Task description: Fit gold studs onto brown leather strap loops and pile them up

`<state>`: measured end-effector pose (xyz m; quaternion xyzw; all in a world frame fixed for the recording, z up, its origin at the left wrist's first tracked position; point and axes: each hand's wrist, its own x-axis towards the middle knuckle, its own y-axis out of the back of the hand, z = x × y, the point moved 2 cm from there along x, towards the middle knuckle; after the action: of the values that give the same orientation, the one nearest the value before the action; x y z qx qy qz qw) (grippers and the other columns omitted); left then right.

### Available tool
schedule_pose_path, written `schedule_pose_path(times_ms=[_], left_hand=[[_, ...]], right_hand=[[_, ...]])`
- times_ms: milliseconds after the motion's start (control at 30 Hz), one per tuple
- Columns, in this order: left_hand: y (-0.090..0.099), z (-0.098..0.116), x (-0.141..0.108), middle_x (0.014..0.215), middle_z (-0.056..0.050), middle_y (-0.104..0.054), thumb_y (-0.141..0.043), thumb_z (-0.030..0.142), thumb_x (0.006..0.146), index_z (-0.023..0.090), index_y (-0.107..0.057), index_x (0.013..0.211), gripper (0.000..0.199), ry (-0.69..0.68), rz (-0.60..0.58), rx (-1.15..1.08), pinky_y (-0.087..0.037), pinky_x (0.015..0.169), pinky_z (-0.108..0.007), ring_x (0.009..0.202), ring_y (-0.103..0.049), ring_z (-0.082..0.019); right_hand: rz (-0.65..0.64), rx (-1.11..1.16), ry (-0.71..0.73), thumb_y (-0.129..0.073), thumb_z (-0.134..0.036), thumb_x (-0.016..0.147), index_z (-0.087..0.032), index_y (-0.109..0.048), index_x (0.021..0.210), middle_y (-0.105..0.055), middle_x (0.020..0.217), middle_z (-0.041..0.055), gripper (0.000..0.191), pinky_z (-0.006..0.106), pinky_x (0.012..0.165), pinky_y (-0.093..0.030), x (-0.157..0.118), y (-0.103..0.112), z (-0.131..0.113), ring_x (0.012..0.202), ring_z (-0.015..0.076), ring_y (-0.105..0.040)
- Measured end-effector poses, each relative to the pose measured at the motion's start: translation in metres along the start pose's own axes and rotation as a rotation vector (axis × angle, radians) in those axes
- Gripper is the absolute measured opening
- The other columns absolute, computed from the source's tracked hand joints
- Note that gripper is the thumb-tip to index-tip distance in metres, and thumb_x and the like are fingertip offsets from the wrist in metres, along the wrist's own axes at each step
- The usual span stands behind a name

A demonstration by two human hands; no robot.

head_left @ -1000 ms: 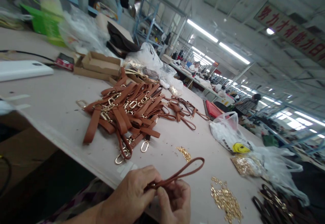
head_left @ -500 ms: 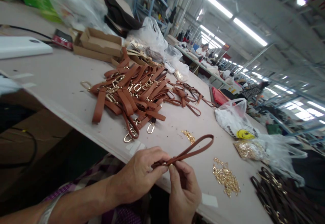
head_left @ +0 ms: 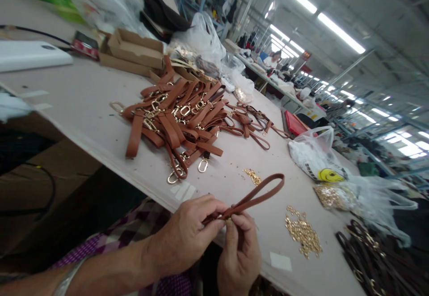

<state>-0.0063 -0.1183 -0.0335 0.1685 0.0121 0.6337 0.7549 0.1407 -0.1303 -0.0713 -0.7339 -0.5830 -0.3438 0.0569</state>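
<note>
A thin brown leather strap point(head_left: 261, 194) is bent into a loop that points away from me to the upper right. My left hand point(head_left: 192, 229) pinches its near end between thumb and fingers. Close beside it, my right hand point(head_left: 239, 251) is closed on the strap at the base of the loop, thumb and fingertips together. What lies between the fingertips is mostly hidden. Past the loop are a small heap of tiny gold metal pieces point(head_left: 252, 176) and, to the right, a larger spread of gold pieces point(head_left: 303, 233).
A big pile of brown leather straps point(head_left: 177, 121) with gold clasps covers the table's middle. Cardboard boxes point(head_left: 136, 52) stand behind it. Plastic bags point(head_left: 311, 157) and dark brown straps point(head_left: 372, 260) lie to the right. The table's edge point(head_left: 110, 162) runs just beyond my arms.
The view has shifted slightly, so the table's contents appear a little farther right. Both hands keep hold of the strap; my right hand has turned slightly at the loop's base.
</note>
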Motion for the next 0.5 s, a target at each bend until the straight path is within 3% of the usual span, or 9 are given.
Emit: schedule_pose_path(times_ms=[100, 233, 367, 500], left_hand=[[-0.0007, -0.0011, -0.0006, 0.089, 0.0, -0.067, -0.054, 0.006, 0.083, 0.022, -0.071, 0.1, 0.029, -0.023, 0.0, 0.011, -0.045, 0.075, -0.025, 0.086, -0.062, -0.016], [-0.0014, -0.0038, -0.0031, 0.087, 0.0, -0.064, -0.051, 0.004, 0.086, 0.022, -0.068, 0.101, 0.029, -0.152, -0.003, 0.061, -0.043, 0.074, -0.024, 0.084, -0.061, -0.014], [-0.0007, -0.0078, -0.0052, 0.084, -0.001, -0.062, -0.048, 0.005, 0.091, 0.02, -0.066, 0.104, 0.027, -0.261, 0.006, 0.093, -0.042, 0.072, -0.023, 0.08, -0.058, -0.013], [0.0027, -0.0098, -0.0035, 0.084, -0.001, -0.062, -0.048, 0.008, 0.093, 0.02, -0.067, 0.106, 0.025, -0.288, -0.014, 0.093, -0.041, 0.072, -0.023, 0.081, -0.058, -0.014]], right_hand=[[0.002, 0.073, -0.077, -0.056, -0.019, 0.094, -0.027, -0.065, 0.1, -0.068, 0.102, -0.0001, 0.013, 0.023, 0.085, -0.052, -0.0007, -0.0002, 0.0005, 0.097, 0.0121, -0.064], [0.014, 0.087, -0.095, -0.061, -0.019, 0.091, -0.024, -0.068, 0.097, -0.07, 0.102, 0.0028, 0.011, 0.026, 0.086, -0.052, -0.0036, 0.0015, 0.001, 0.1, 0.0155, -0.066], [0.099, 0.205, -0.189, -0.067, -0.021, 0.088, -0.022, -0.066, 0.091, -0.073, 0.098, 0.0043, 0.003, 0.027, 0.083, -0.055, -0.0094, -0.0017, 0.0029, 0.095, 0.0169, -0.069], [0.153, 0.391, -0.359, -0.074, -0.026, 0.082, -0.02, -0.06, 0.085, -0.074, 0.086, 0.0024, 0.015, 0.027, 0.072, -0.057, -0.0064, -0.0051, 0.0036, 0.079, 0.0159, -0.071]])
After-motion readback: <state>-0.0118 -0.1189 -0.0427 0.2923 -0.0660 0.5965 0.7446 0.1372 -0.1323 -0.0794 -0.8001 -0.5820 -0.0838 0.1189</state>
